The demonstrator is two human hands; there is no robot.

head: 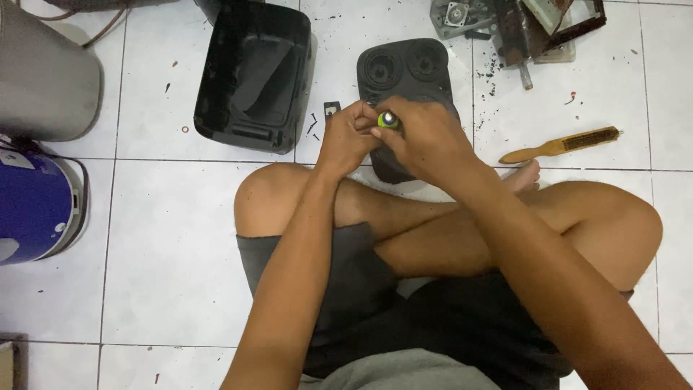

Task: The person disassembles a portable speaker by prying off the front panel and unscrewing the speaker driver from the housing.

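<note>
I sit cross-legged on a white tiled floor. A black plastic part (404, 72) with two round recesses stands on the floor in front of my legs. My right hand (426, 141) grips a screwdriver whose green and yellow handle end (388, 120) shows above my fingers, pointing down at the part. My left hand (348, 137) is closed around the tool's lower portion and rests against the black part. The screwdriver's tip is hidden behind my hands.
A black plastic housing (253, 76) lies open to the left, with small dark screws (314, 124) beside it. A wooden-handled wire brush (559, 146) lies to the right. Metal parts (505, 25) sit at the top right. A grey container (43, 79) and blue appliance (32, 206) stand left.
</note>
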